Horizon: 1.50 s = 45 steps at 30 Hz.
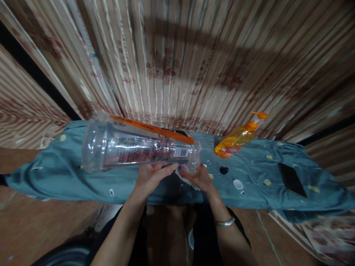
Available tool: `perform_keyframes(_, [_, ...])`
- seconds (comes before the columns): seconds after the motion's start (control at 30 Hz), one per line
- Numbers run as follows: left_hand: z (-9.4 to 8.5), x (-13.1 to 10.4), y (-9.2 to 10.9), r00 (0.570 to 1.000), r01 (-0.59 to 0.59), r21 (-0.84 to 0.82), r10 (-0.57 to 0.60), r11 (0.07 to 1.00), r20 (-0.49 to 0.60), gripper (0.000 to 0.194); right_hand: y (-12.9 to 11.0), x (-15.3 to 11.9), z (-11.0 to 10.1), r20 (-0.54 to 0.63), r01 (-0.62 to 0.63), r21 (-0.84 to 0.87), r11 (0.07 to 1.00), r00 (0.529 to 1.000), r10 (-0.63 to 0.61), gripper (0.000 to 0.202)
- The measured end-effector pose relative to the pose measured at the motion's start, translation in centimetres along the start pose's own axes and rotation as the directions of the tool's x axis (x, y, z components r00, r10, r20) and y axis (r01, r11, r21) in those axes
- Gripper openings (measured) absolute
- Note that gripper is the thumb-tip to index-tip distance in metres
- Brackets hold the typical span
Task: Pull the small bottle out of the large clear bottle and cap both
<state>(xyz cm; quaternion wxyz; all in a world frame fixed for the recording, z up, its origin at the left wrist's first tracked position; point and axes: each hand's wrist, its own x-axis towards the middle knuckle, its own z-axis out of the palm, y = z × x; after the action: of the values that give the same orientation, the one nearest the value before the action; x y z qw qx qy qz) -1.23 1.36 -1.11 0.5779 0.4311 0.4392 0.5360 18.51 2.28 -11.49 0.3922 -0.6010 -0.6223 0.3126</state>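
A large clear plastic bottle with an orange-edged label lies on its side above the teal cloth, its wide base to the left and its narrow end to the right. My left hand grips the lower side of the bottle near its middle, thumb pointing right. Near the bottle's narrow end, my right hand has its fingers closed on a crumpled white cloth or tissue with pink and blue marks. Part of that crumpled piece is hidden by the fingers.
An orange pump bottle stands right of the clear bottle. Nearer me are a small black cap and a white disc. A dark phone lies farther right on the teal cloth. A patterned curtain hangs behind.
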Motion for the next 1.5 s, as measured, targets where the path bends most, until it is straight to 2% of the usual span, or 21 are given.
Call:
perform_keyframes(0.17, [0.0,-0.1,0.1,1.000,0.022,0.060,-0.022,0.998,0.001,0.018,-0.4,-0.2,-0.1,0.004,0.009,0.030,1.000,1.000,-0.009,0.046])
perform_keyframes(0.5, [-0.2,-0.2,-0.1,0.999,-0.005,0.073,0.008,0.997,-0.036,0.023,0.3,-0.7,0.1,0.034,0.025,0.045,0.999,0.999,-0.026,0.053])
perform_keyframes(0.63, [-0.2,-0.3,0.0,0.999,0.005,0.094,-0.001,0.996,-0.046,0.023,0.6,-0.9,0.7,-0.001,0.023,0.092,0.996,1.000,-0.023,0.055])
perform_keyframes(0.8, [-0.2,-0.2,0.0,0.999,-0.034,0.052,0.035,0.998,-0.022,0.023,0.5,-0.9,1.0,0.018,0.001,0.166,0.986,1.000,-0.004,0.050])
perform_keyframes(1.03, [-0.1,-0.2,0.2,0.996,-0.066,0.063,0.069,0.996,-0.049,0.024,0.8,-0.8,1.1,-0.025,-0.017,0.098,0.995,0.999,0.020,0.050])
perform_keyframes(1.27, [-0.5,-0.1,0.1,0.997,-0.050,0.058,0.053,0.997,-0.050,0.033,0.5,-0.8,0.9,-0.015,0.024,0.082,0.996,1.000,-0.023,0.043])
perform_keyframes(1.5, [0.0,-0.1,0.7,0.993,-0.041,0.049,0.046,0.998,-0.106,0.038,0.6,-0.8,0.6,0.005,0.022,0.062,0.998,1.000,-0.023,0.043])
